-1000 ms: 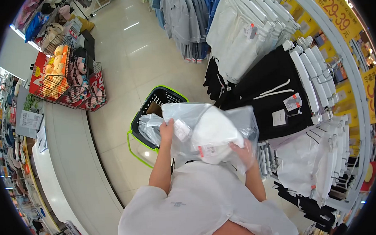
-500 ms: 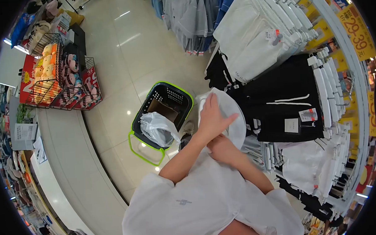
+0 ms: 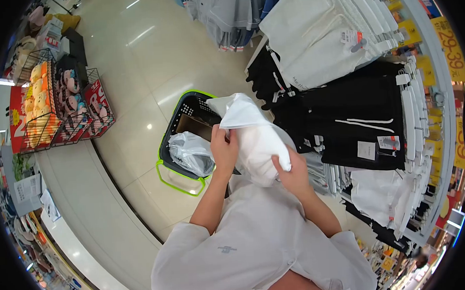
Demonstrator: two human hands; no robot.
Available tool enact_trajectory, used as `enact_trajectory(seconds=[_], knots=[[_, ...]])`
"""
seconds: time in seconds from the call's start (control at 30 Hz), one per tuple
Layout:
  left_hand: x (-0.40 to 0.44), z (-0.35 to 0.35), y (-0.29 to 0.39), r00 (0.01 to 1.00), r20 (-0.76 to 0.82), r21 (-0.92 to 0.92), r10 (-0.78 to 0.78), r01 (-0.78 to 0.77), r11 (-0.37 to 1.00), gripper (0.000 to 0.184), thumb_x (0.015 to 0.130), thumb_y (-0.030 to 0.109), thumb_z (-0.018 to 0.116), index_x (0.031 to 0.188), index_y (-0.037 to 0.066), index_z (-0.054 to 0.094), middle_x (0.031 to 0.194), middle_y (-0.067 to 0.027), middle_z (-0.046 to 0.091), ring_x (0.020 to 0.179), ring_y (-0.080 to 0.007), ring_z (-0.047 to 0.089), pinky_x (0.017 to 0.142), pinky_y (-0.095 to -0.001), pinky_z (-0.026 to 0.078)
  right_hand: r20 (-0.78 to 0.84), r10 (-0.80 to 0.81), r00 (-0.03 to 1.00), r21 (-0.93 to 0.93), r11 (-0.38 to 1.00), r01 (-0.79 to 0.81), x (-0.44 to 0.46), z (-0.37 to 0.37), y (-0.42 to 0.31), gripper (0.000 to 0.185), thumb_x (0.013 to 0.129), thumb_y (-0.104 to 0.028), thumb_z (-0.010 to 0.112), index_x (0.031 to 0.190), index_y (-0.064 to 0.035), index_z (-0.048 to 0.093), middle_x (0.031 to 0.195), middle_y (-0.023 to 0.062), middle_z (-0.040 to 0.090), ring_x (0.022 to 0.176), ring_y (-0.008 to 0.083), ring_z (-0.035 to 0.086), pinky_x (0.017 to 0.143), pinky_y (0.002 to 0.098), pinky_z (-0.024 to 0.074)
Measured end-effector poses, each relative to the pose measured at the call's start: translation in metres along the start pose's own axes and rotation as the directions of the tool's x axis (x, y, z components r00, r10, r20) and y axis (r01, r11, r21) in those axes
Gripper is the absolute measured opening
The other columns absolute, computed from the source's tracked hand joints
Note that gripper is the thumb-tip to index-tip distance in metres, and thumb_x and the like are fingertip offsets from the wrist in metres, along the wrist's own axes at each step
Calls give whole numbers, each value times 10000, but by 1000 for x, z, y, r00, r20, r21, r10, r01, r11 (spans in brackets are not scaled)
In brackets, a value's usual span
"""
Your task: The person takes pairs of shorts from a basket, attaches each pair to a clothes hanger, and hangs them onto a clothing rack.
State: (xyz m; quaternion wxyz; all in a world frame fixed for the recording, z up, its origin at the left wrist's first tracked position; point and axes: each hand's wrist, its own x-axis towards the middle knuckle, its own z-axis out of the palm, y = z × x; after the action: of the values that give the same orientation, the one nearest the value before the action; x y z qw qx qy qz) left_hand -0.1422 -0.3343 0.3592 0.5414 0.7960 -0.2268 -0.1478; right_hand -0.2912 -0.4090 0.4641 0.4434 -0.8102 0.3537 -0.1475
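Observation:
A soft white cloth item (image 3: pixel 256 151), folded or bunched, hangs between my two hands in front of my shirt; its exact kind is not clear. My left hand (image 3: pixel 225 151) pinches its upper left edge, thumb against fingers. On the other side, my right hand (image 3: pixel 293 171) grips the lower right edge. Just left of the cloth, on the floor, stands a dark shopping basket (image 3: pixel 175 128) with a green rim. A whitish plastic bag (image 3: pixel 191 153) and a piece of brown cardboard (image 3: pixel 194 127) lie inside it. The cloth covers part of the basket's right side.
Black shorts (image 3: pixel 363 113) and white shorts (image 3: pixel 321 37) hang on a rack to the right. Grey shirts (image 3: pixel 227 13) hang at the back. A long pale counter (image 3: pixel 84 193) runs along the left, with a wire display of plush items (image 3: pixel 41 101) beyond it.
My hands were close together, the left one spread over the white cloth. Now they are apart, each gripping an edge, and the cloth is raised and opened out. The view has shifted slightly.

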Motion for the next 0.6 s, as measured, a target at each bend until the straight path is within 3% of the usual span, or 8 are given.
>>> enact_trajectory(seconds=[0.03, 0.07, 0.17, 0.3, 0.37, 0.43, 0.5, 0.6], knots=[[0, 1, 2, 999, 10, -19, 52, -52, 998, 114, 802, -3, 542, 916, -7, 544, 837, -120, 520, 599, -221, 505, 541, -316, 413, -20, 111, 994, 48, 993, -110, 9, -3, -5, 229, 818, -57, 580, 1029, 30, 566, 931, 211, 609, 841, 382, 599, 714, 357, 476], [-1, 1, 5, 994, 19, -41, 103, -102, 994, 158, 787, -15, 552, 944, 4, 553, 843, -103, 519, 576, -191, 494, 520, -294, 406, -56, -55, 997, -104, 993, 49, 16, 0, 2, 216, 816, -68, 595, 1006, 34, 575, 889, 206, 618, 792, 361, 610, 690, 351, 477], [-9, 6, 26, 985, 102, -118, 138, -126, 985, 259, 753, -19, 579, 1007, 25, 547, 876, -97, 524, 571, -189, 491, 519, -284, 414, -210, -71, 975, -114, 992, 48, 23, 11, 10, 223, 817, -64, 592, 1016, 34, 569, 878, 202, 621, 781, 355, 616, 680, 353, 478], [-34, 18, 15, 913, 230, 18, 337, -351, 936, 395, 698, -46, 576, 1081, 14, 494, 991, -147, 515, 642, -288, 570, 540, -358, 474, -367, 126, 921, -15, 990, -142, 31, 4, -2, 162, 836, -71, 583, 973, 15, 573, 825, 196, 619, 756, 272, 634, 650, 318, 467], [-41, 20, 6, 918, 285, 12, 276, -291, 957, 426, 685, -55, 569, 1097, 0, 472, 1024, -162, 510, 700, -340, 585, 549, -396, 483, -388, 95, 917, -53, 991, -125, 31, -7, 2, 139, 841, -72, 585, 942, 22, 571, 788, 146, 631, 735, 174, 623, 643, 281, 454], [-38, 25, -9, 926, 241, 98, 290, -320, 942, 420, 694, -50, 568, 1096, -1, 457, 1001, -167, 504, 684, -348, 575, 536, -406, 473, -263, 271, 926, 68, 963, -262, 31, -28, -5, 134, 825, -54, 598, 927, 31, 579, 804, 78, 644, 740, 118, 600, 663, 249, 446], [-39, 26, -23, 947, 247, 141, 207, -246, 959, 401, 703, -41, 559, 1087, 1, 455, 993, -173, 498, 698, -363, 568, 555, -421, 469, -165, 520, 838, 580, 739, -344, 28, -49, -21, 151, 750, -48, 658, 877, 11, 602, 753, -6, 596, 693, 59, 518, 634, 210, 418], [-30, 32, -59, 972, 205, 180, 118, -156, 971, 351, 720, -23, 539, 1059, 8, 453, 978, -185, 486, 737, -390, 550, 598, -447, 456, 0, 464, 886, 617, 697, -365, 11, -92, -26, 264, 650, -118, 704, 850, 22, 605, 748, 18, 596, 675, 85, 536, 617, 203, 409]])
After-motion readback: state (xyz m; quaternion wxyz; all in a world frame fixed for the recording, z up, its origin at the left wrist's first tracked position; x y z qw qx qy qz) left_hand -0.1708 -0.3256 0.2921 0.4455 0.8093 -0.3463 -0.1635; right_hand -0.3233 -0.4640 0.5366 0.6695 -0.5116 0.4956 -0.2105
